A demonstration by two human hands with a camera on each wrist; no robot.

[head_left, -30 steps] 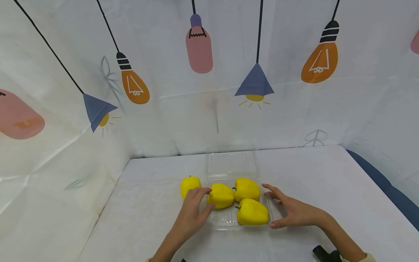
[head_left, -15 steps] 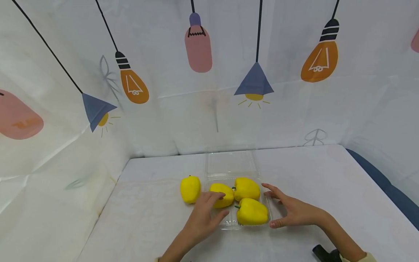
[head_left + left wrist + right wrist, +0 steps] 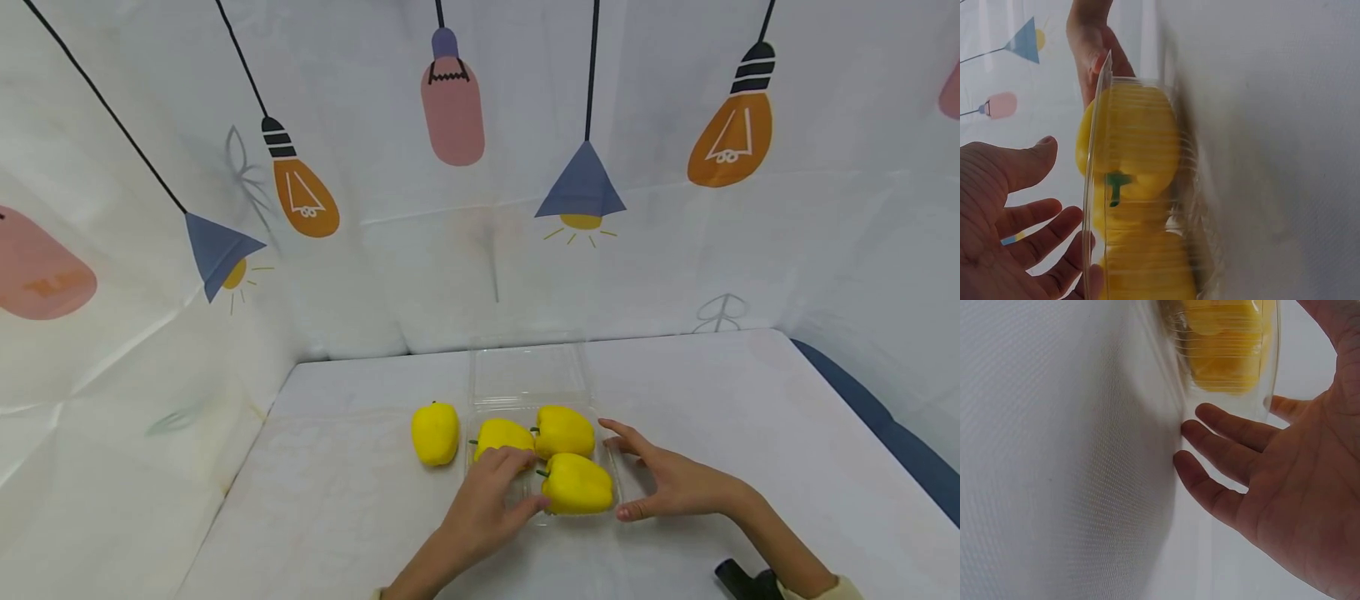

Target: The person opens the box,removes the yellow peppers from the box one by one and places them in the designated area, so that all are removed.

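Three yellow bell peppers lie in a clear plastic clamshell box: one at left, one at back right and one at front right. A fourth yellow bell pepper stands on the table left of the box. My left hand reaches over the box's front left, partly covering the left pepper. In the left wrist view its fingers are spread and loosely bent by the box's rim, holding nothing. Beside the box's right side, my right hand has its fingers spread, with fingertips close to the wall.
The box's lid is folded back toward the rear of the white table. A white curtain printed with lamps hangs behind. A black object is by the right wrist at the front.
My left hand has moved right, from beside the left pepper in the box toward the front right one. The left pepper's stem has come into sight. My right hand stays in place.
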